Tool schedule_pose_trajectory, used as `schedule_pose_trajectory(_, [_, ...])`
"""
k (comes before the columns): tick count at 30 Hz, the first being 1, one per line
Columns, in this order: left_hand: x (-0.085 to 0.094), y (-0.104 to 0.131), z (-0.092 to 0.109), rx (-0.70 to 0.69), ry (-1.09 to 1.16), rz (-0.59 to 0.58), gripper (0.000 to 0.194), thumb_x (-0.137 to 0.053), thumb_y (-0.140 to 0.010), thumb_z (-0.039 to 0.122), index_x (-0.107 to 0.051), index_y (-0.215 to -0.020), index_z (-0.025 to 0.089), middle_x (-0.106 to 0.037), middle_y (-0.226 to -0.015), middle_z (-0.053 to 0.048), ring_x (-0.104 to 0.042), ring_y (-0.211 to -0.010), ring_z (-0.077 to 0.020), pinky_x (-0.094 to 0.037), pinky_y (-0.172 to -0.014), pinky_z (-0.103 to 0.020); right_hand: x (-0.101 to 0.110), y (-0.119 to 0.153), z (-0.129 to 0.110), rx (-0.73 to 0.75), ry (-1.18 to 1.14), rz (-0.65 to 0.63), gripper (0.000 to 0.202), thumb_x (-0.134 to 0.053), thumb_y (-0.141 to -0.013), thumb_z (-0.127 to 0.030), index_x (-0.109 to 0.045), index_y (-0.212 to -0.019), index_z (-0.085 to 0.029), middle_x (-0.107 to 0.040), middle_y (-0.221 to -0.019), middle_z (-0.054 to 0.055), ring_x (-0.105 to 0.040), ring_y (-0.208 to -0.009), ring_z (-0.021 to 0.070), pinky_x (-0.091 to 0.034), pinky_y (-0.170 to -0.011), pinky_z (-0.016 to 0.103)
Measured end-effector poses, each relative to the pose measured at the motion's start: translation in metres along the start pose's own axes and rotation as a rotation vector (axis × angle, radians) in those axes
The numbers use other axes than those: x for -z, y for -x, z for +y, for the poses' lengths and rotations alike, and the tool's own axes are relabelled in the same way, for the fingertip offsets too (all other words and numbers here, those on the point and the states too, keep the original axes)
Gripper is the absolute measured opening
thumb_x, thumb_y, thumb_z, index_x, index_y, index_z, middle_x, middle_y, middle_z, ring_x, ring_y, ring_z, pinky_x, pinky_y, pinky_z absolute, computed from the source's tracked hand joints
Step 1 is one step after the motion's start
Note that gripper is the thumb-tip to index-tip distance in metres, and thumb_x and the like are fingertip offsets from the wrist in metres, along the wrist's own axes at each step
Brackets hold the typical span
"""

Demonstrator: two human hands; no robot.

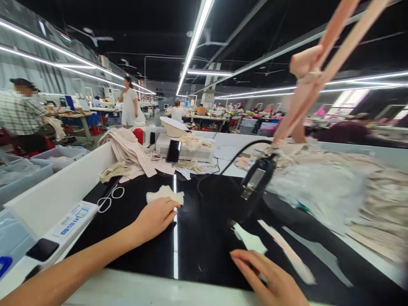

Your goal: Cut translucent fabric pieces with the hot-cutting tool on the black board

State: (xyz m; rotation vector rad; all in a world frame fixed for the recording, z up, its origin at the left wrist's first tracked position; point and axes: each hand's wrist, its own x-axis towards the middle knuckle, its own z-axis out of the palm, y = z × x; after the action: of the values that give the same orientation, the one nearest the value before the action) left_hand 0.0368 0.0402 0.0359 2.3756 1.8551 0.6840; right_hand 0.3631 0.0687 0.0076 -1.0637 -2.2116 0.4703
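Note:
My left hand (156,219) is on the near edge of a small cream fabric piece (164,194), with its fingers together and bent over it. The piece lies on the black mat (204,229). Toward the front right, my right hand (270,276) has its thumb and fingers drawn together. Something small and pale shows between them, too hidden to name. Just beyond its fingertips lies a pale greenish-white cut piece (251,240). To the right of that are a narrow pale pink strip (288,253) and a translucent curved strip (318,250).
A black device with a metal plate (254,183) and a cable stands at mid-right, blurred. White-handled scissors (110,199) lie left, near a white box (75,219). Fabric stacks (130,148), a propped phone (174,151) and a plastic bag (318,191) surround the mat. Co-workers sit and stand beyond.

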Motion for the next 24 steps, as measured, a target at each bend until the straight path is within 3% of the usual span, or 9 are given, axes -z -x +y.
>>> schedule_pose_trajectory(2, [-0.009,0.006,0.018,-0.062,0.042,-0.047,0.020,-0.051,-0.102,0.019,-0.065,-0.116,0.021,-0.069,-0.106,-0.004,-0.066,-0.103,-0.0221,-0.051,-0.092,-0.034,0.020,0.011,0.010,-0.088,0.045,0.102,0.027,-0.061,-0.089,-0.052,-0.078,-0.089,-0.030,-0.080,-0.089,0.005,-0.076,-0.076,0.0251,-0.062,-0.067,0.031])
schedule_pose_trajectory(5, [-0.021,0.014,0.047,-0.159,0.083,-0.118,0.020,-0.051,-0.101,0.018,-0.066,-0.113,0.023,-0.069,-0.099,-0.002,-0.068,-0.095,-0.0207,-0.053,-0.085,-0.031,0.033,0.020,0.014,-0.148,0.089,0.145,0.031,-0.055,-0.092,-0.051,-0.075,-0.091,-0.028,-0.079,-0.092,0.007,-0.075,-0.081,0.0257,-0.061,-0.071,0.034])
schedule_pose_trajectory(12, [-0.047,0.013,0.103,-0.317,0.063,-0.200,0.021,-0.050,-0.102,0.020,-0.066,-0.115,0.023,-0.069,-0.096,-0.003,-0.069,-0.089,-0.0198,-0.053,-0.078,-0.028,0.019,0.026,0.018,-0.115,0.100,0.128,0.034,-0.052,-0.095,-0.050,-0.075,-0.093,-0.025,-0.076,-0.093,0.009,-0.073,-0.089,0.0258,-0.058,-0.084,0.039])
schedule_pose_trajectory(18, [-0.062,-0.005,0.128,-0.365,0.004,-0.203,0.022,-0.049,-0.103,0.024,-0.065,-0.119,0.023,-0.068,-0.098,-0.004,-0.069,-0.091,-0.0209,-0.054,-0.078,-0.029,0.009,0.028,0.020,-0.096,0.085,0.177,0.043,-0.042,-0.101,-0.051,-0.074,-0.089,-0.024,-0.074,-0.090,0.009,-0.071,-0.088,0.0251,-0.057,-0.083,0.040])
schedule_pose_trajectory(24, [-0.066,-0.009,0.136,-0.365,-0.059,-0.196,0.027,-0.048,-0.104,0.028,-0.064,-0.125,0.021,-0.067,-0.098,-0.007,-0.069,-0.089,-0.0222,-0.055,-0.078,-0.031,0.007,0.027,0.021,-0.112,0.063,0.200,0.041,-0.043,-0.103,-0.048,-0.071,-0.089,-0.022,-0.074,-0.090,0.007,-0.069,-0.087,0.0211,-0.056,-0.083,0.038])
